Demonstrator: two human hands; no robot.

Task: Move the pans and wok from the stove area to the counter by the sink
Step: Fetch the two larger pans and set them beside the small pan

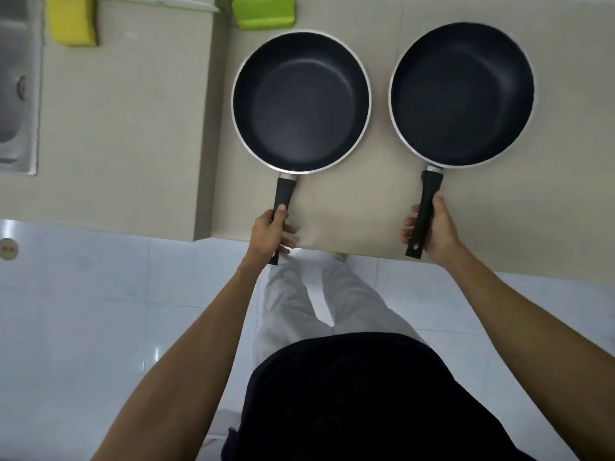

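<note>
Two black non-stick pans with silver rims sit side by side over the beige counter (339, 201). The left pan (301, 101) has its black handle pointing toward me, and my left hand (271, 232) is closed around that handle near the counter's front edge. The right pan (462, 94) looks a little deeper. Its handle also points toward me, and my right hand (432, 227) is wrapped around it. Whether the pans rest on the counter or hover just above it I cannot tell. No stove is in view.
A raised beige counter section (126, 128) lies to the left, with a steel sink (16, 94) at the far left. A yellow object (71, 19) and a green object (263, 11) stand along the back. White floor tiles (100, 311) lie below the counter edge.
</note>
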